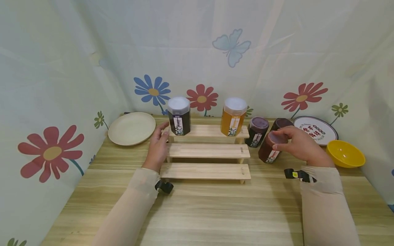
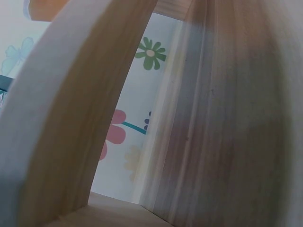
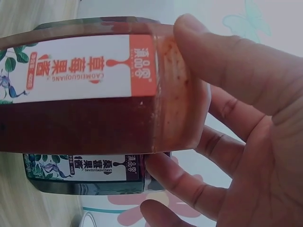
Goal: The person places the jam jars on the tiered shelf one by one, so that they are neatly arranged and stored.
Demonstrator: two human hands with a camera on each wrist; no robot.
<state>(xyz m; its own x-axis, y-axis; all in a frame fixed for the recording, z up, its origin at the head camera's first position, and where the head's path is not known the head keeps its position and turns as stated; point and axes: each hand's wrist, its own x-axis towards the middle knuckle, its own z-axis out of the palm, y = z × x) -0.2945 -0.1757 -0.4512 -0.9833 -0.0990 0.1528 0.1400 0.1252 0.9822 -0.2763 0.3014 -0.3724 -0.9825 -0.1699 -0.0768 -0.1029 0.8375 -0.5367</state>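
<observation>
My right hand (image 1: 297, 143) grips a red strawberry jam jar (image 1: 268, 149) near its lid, thumb on one side and fingers on the other. The jar (image 3: 75, 94) lies sideways across the right wrist view, label showing. Behind it stands a dark jam jar (image 1: 278, 123), partly hidden, and beside it another with a purple lid (image 1: 257, 131). My left hand (image 1: 158, 147) is at the left end of a three-step wooden rack (image 1: 206, 150), fingers extended along its upper side. On the top step stand a dark jar (image 1: 180, 118) and an orange jar (image 1: 233, 118).
A cream plate (image 1: 131, 129) lies at the back left of the wooden table (image 1: 215, 212). At the right are an oval white plate (image 1: 320, 133) with red characters and a yellow bowl (image 1: 345, 154). A flowered curtain (image 1: 184, 51) stands close behind.
</observation>
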